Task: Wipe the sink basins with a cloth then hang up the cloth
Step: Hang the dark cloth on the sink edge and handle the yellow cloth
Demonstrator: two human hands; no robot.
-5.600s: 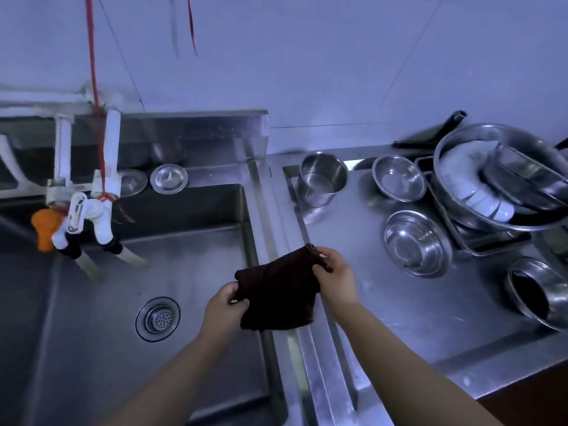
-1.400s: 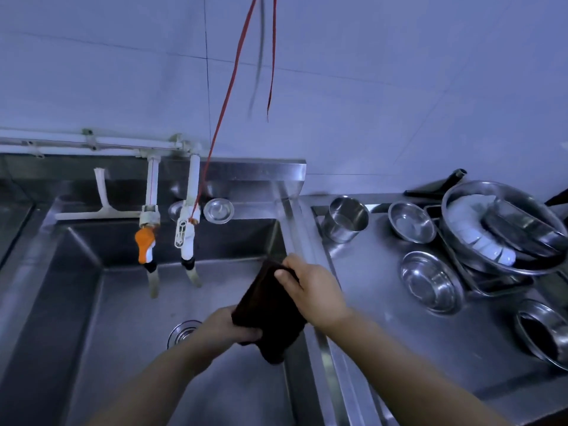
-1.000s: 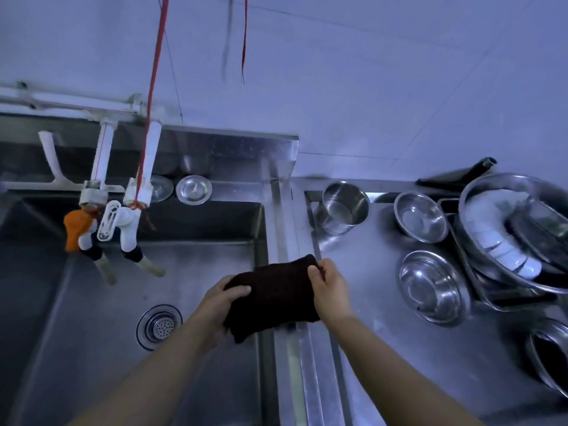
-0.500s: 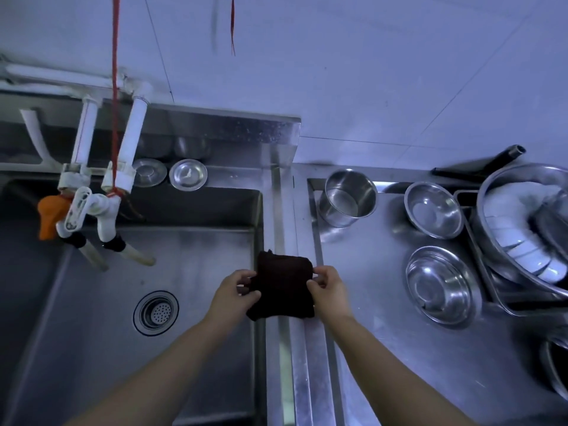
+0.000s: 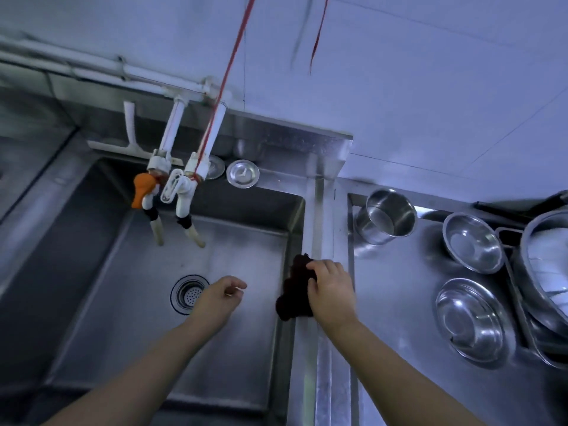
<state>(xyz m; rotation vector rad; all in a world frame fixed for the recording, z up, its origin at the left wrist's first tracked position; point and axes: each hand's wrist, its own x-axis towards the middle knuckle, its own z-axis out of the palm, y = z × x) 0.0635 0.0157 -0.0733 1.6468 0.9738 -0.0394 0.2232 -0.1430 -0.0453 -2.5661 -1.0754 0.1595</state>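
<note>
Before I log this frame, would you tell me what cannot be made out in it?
All in the head view:
- Dark cloth: its right part lies under the right hand; whether it is draped over the sink rim cannot be told.
- Left hand: only its back shows, so the palm is unseen.
- Big basin of dishes: cut off by the right edge.
- Red string: its upper end leaves the top edge.

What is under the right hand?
The dark cloth, draped over the sink's right rim, lies beneath the right hand, whose fingers curl onto it. The cloth part and rim beneath the palm are hidden.
</note>
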